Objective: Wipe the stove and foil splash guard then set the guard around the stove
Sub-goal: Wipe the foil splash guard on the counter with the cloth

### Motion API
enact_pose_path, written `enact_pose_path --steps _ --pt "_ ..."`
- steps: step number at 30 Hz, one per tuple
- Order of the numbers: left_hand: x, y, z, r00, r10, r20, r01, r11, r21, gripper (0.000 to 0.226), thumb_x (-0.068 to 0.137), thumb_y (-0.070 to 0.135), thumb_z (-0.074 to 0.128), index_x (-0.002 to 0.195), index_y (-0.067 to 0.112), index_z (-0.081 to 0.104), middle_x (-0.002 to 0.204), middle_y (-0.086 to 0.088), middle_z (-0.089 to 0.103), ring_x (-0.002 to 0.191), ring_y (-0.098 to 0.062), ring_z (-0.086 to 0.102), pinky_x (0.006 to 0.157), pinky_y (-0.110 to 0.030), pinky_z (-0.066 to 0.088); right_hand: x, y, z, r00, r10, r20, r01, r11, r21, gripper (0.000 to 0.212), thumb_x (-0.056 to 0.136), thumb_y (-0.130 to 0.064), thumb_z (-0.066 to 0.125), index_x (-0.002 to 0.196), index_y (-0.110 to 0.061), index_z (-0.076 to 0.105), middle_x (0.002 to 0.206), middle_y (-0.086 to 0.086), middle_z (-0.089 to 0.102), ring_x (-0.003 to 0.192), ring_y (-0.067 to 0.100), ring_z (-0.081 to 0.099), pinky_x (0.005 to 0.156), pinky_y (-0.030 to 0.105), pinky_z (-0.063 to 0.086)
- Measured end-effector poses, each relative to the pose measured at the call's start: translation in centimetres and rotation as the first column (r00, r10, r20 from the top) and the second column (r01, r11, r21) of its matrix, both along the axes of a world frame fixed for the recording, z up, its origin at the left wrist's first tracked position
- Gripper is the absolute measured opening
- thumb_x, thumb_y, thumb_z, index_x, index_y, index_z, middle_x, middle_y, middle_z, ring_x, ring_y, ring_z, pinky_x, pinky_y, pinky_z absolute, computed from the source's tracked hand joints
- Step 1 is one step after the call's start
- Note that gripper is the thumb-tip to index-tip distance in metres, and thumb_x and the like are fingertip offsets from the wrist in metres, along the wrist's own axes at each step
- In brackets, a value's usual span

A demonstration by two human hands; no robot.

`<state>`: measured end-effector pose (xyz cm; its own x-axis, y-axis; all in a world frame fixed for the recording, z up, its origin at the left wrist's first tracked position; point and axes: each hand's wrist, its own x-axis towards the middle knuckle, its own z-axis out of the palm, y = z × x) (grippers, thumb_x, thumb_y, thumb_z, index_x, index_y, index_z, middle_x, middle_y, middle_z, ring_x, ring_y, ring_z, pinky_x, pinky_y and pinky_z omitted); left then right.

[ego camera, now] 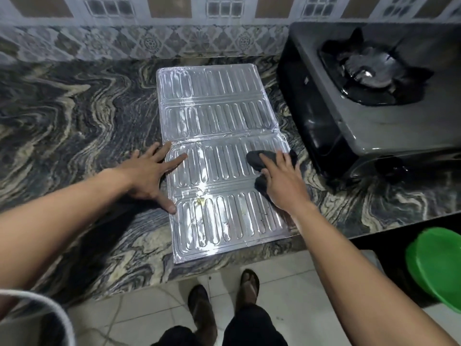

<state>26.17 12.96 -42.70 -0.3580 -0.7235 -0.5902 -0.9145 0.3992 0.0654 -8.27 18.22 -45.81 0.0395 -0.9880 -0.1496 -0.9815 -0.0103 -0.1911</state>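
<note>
- Ribbed silver foil splash guard (219, 156) is laid flat on the dark swirl-patterned marble counter (74, 108), its near edge at the counter's front edge.
- Black single-burner gas stove (374, 96) is seen just right of the guard, apart from it.
- Left hand (147, 176) is spread open, palm down, fingers pressed on the guard's left edge; nothing is grasped.
- Dark grey cloth (259, 158) is pressed onto the guard's right side under the right hand (282, 183), fingers laid flat over it.
- A small yellowish stain (199, 201) is noted on the foil near the left thumb.
- Green plastic basin (439, 265) is seen below the counter, at right.
</note>
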Motion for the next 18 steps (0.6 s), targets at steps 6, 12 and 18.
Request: enact_pose_path --steps 6,12,18 --pt "0.1 -0.1 0.0 1.000 0.000 -0.002 0.000 1.000 0.002 0.153 0.027 0.100 0.059 0.147 0.054 -0.024 0.158 0.004 -0.036 0.151 -0.025 -0.024 0.119 -0.061 0.000 0.4 5.0 -0.7 0.996 -0.085 0.038 0.086 0.996 -0.027 0.051 0.107 -0.027 0.026 0.157 -0.020 0.017 0.164 0.014 0.001 0.152 0.028 -0.004 0.121 0.048 0.001" --pt "0.2 -0.5 0.4 1.000 0.004 -0.016 -0.003 1.000 0.031 0.164 0.024 0.100 0.057 0.151 0.038 -0.025 0.161 0.002 -0.032 0.152 -0.026 -0.020 0.119 -0.064 0.001 1.1 4.9 -1.0 0.988 -0.144 0.049 0.147 0.988 -0.053 0.051 0.106 -0.023 0.028 0.156 -0.019 0.019 0.164 0.017 0.004 0.152 0.029 -0.001 0.122 0.050 -0.001" --pt "0.1 -0.4 0.6 1.000 -0.008 0.005 0.008 1.000 0.021 0.158 0.035 0.092 0.066 0.152 0.037 -0.025 0.160 0.003 -0.033 0.151 -0.025 -0.021 0.118 -0.062 -0.001 6.8 4.3 -1.0 1.000 -0.001 0.003 0.001 0.988 -0.154 0.052 0.101 -0.021 0.039 0.152 -0.018 0.029 0.158 0.021 0.026 0.148 0.037 0.017 0.121 0.052 0.002"
